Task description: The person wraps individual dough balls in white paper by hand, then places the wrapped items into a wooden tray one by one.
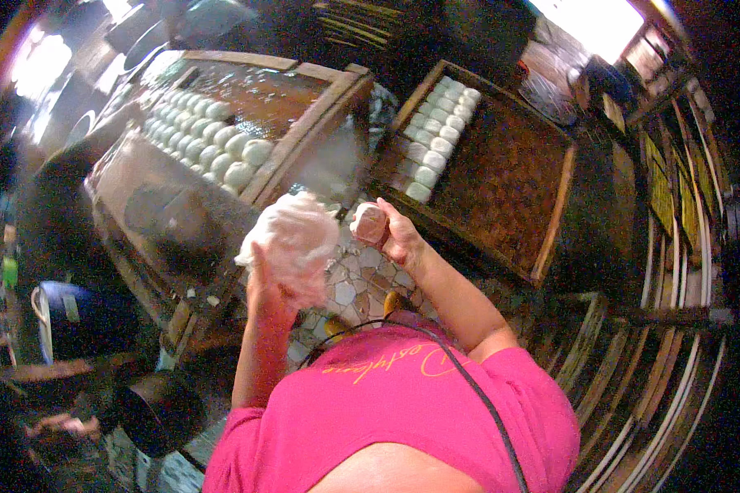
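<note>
My left hand point(265, 283) is wrapped round the underside of a large, soft, ruffled white lump point(298, 242); I cannot tell whether it is dough or something else. A small round white ball point(370, 223) is in my right hand point(400, 234), its fingers curled about it. Both hands are side by side in front of my body. Ahead of the right hand lies a brown wooden tray point(506, 177) with rows of white balls point(440, 146) along its left side. To the left, more rows of similar balls point(214, 140) sit in a wet wooden-framed bed point(296, 160).
A grey sheet-covered surface point(173, 209) slopes at the left, with a blue bucket point(82, 320) below it. Slatted wooden racks point(633, 378) stand at the right. The floor point(358, 279) between is pale irregular tile. A dark cable point(477, 390) crosses my shirt.
</note>
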Demonstrator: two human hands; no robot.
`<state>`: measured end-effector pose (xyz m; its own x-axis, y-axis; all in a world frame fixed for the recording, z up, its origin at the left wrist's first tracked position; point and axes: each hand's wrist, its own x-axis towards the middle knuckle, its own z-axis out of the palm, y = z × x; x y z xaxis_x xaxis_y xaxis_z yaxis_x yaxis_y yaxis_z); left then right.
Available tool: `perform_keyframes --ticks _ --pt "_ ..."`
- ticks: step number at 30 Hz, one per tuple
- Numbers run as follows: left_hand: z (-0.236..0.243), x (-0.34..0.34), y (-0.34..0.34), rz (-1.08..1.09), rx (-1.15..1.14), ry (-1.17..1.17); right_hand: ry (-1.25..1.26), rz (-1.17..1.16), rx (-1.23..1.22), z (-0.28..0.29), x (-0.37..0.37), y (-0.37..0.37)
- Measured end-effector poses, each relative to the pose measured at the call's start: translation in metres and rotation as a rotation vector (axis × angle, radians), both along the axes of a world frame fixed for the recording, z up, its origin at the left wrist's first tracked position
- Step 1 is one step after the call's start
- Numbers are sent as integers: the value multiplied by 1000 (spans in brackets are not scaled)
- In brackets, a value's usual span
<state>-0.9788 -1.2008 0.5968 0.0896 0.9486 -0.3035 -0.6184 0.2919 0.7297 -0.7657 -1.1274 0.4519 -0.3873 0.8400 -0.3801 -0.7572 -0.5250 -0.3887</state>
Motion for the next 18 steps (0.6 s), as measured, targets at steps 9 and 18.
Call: perform_keyframes --ticks 9,18 --pt "-9 4 11 -31 129 -25 -524 -390 -58 -90 142 37" --pt "-12 -8 -1 55 2 -55 -755 -355 -198 -166 188 68"
